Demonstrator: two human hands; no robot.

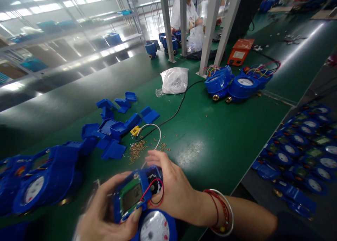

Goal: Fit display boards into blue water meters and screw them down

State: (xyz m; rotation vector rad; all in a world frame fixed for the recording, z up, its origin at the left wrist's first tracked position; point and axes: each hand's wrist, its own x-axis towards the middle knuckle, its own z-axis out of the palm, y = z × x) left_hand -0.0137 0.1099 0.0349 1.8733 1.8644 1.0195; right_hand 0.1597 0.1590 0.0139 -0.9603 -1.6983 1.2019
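A blue water meter [154, 227] is in front of me, tilted, with a white round dial at its near end. Its top housing stands uncovered, showing a green circuit board with a grey LCD [132, 198] and red and black wires looping beside it. My left hand [105, 216] grips the housing from the left, thumb along its near edge. On the right side my right hand [175, 190] is closed around the housing, its fingers reaching over the far edge; their tips are partly hidden. Small brass screws [138, 149] lie scattered on the green table just beyond.
Blue plastic covers [112, 126] lie loosely piled left of centre, near a yellow connector [135, 130] with a cable. More meters [33, 190] are at left, by an orange box [240, 52], and on the floor at right. A plastic bag [174, 80] lies mid-table. A person sits beyond the posts.
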